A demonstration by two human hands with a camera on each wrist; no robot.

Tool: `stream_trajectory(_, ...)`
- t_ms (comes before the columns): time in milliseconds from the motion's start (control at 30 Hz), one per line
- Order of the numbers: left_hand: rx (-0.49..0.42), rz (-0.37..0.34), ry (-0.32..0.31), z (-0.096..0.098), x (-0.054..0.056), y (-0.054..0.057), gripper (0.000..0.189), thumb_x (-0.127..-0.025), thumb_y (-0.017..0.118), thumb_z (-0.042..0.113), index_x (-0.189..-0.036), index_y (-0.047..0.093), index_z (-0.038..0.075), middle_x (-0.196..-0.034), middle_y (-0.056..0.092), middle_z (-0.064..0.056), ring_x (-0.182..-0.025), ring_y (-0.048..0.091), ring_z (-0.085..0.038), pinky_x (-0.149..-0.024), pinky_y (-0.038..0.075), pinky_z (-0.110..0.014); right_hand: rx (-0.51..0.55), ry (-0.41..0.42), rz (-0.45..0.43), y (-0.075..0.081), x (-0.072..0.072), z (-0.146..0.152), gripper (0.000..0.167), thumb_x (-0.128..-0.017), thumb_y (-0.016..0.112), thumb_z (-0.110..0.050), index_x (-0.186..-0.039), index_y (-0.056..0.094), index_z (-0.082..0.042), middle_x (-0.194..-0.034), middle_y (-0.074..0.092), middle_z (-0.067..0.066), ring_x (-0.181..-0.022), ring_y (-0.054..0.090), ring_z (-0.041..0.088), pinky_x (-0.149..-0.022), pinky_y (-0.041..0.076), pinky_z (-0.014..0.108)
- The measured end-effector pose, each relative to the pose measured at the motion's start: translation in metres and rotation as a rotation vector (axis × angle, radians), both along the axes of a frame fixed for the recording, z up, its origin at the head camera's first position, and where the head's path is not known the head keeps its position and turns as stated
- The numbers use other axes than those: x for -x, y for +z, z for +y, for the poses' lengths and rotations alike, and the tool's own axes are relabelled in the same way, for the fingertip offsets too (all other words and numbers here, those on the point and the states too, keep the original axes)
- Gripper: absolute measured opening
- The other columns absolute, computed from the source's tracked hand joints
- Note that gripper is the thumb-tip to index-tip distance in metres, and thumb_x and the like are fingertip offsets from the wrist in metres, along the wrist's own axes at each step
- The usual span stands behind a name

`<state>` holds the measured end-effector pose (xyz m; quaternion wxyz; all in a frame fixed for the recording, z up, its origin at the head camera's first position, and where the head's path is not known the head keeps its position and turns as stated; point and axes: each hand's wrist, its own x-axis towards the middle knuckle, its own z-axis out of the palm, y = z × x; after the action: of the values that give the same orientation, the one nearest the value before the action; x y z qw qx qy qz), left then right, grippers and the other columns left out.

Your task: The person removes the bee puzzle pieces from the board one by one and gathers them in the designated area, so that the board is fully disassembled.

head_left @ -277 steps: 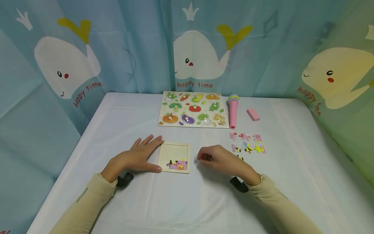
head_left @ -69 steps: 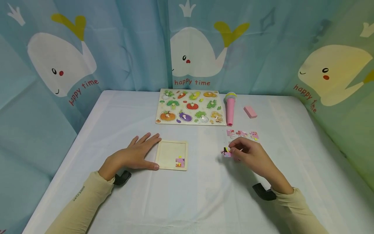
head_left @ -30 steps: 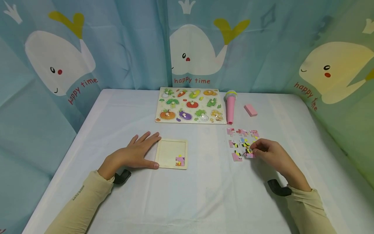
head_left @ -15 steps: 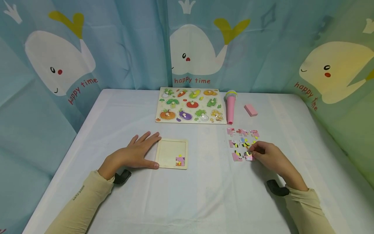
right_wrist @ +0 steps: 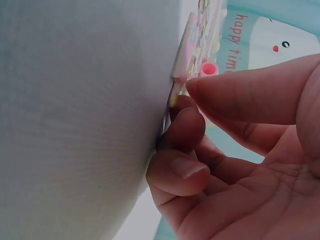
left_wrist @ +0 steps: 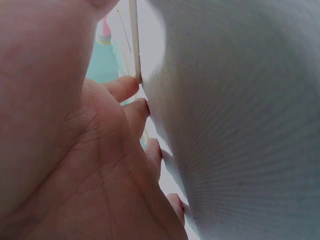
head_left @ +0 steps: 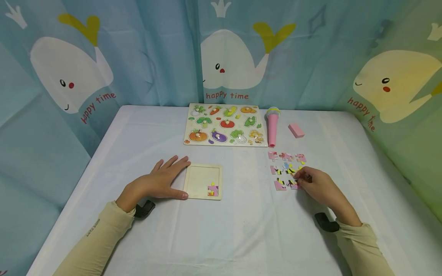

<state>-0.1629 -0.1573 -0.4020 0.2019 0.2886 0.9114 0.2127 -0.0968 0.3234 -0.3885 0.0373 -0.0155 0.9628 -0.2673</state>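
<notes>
In the head view, my left hand (head_left: 157,183) lies with spread, fairly straight fingers at the left side of a square wooden puzzle tray (head_left: 199,182). Its thumb and index finger touch the tray's edge. One pink and yellow jigsaw piece (head_left: 213,189) sits in the tray's lower right corner. To the right, my right hand (head_left: 319,186) pinches a pink and black jigsaw piece (head_left: 293,185) low over the cloth, its fingertips partly covering it. In the right wrist view, that hand's (right_wrist: 235,190) fingers are curled, thumb and index tips close together. Several other jigsaw pieces (head_left: 286,156) lie in rows beside it.
A vegetable knob-puzzle board (head_left: 226,124) lies at the back of the white-clothed table (head_left: 221,237). Right of it are a pink toy microphone (head_left: 272,126) and a pink block (head_left: 296,130). A blue whale-print curtain (head_left: 165,57) hangs behind.
Earlier, joined pieces lined the tray's bottom; one piece stays there now. My right hand has carried others to the right and lowered one into the bottom row. My left hand stays at the tray.
</notes>
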Motion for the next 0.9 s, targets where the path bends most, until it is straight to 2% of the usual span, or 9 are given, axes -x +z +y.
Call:
stream_trajectory(200,-0.01,-0.003,0.002,-0.001,0.001,-0.003,0.11,-0.089,0.084,0.054,-0.17,0.025,0.008,-0.177,0.019,-0.014,-0.163,0.006,-0.04,-0.126,-0.001,-0.068,-0.01,0.011,0.052,0.002,-0.001,0.0,0.011,-0.102,0.063,-0.002,-0.109,0.071,0.003,-0.092,0.067,0.008,-0.082,0.054,0.023,-0.064,0.045,0.033)
stream_trajectory(333,-0.015,-0.004,0.002,-0.002,0.001,-0.003,0.11,-0.089,0.084,0.054,-0.17,0.025,0.008,-0.177,0.019,-0.014,-0.163,0.006,-0.04,-0.126,-0.001,-0.068,0.022,0.007,0.058,0.006,-0.004,-0.005,0.014,-0.104,0.061,-0.005,-0.111,0.071,0.003,-0.085,0.063,0.004,-0.077,0.052,0.022,-0.06,0.044,0.03)
stream_trajectory(467,-0.016,-0.004,0.004,-0.002,0.001,-0.004,0.111,-0.089,0.084,0.054,-0.17,0.025,0.008,-0.177,0.019,-0.013,-0.163,0.006,-0.04,-0.126,-0.001,-0.068,0.059,0.017,0.059,0.011,-0.005,-0.012,0.018,-0.107,0.062,-0.011,-0.113,0.07,0.003,-0.085,0.063,0.003,-0.078,0.054,0.021,-0.06,0.045,0.029)
stream_trajectory(633,-0.015,-0.003,0.005,-0.002,0.001,-0.003,0.11,-0.089,0.084,0.054,-0.17,0.025,0.008,-0.177,0.019,-0.013,-0.163,0.006,-0.04,-0.126,-0.001,-0.068,0.093,0.069,0.084,0.015,-0.006,-0.023,0.014,-0.107,0.066,-0.011,-0.112,0.071,0.002,-0.087,0.068,0.003,-0.079,0.06,0.02,-0.065,0.05,0.028)
stream_trajectory(800,-0.014,-0.005,0.008,-0.002,0.0,-0.003,0.111,-0.089,0.084,0.054,-0.17,0.025,0.008,-0.177,0.019,-0.013,-0.163,0.006,-0.04,-0.126,-0.001,-0.068,0.092,0.138,0.133,0.016,-0.005,-0.034,0.008,-0.104,0.07,-0.01,-0.106,0.073,-0.003,-0.086,0.067,0.0,-0.078,0.058,0.018,-0.065,0.049,0.028)
stream_trajectory(900,-0.013,-0.004,0.005,-0.002,0.0,-0.004,0.11,-0.089,0.084,0.054,-0.17,0.025,0.008,-0.177,0.019,-0.012,-0.163,0.006,-0.04,-0.126,-0.001,-0.067,0.109,0.18,0.129,0.017,-0.004,-0.04,0.006,-0.104,0.071,-0.009,-0.104,0.073,-0.005,-0.083,0.067,-0.003,-0.076,0.058,0.016,-0.066,0.049,0.028)
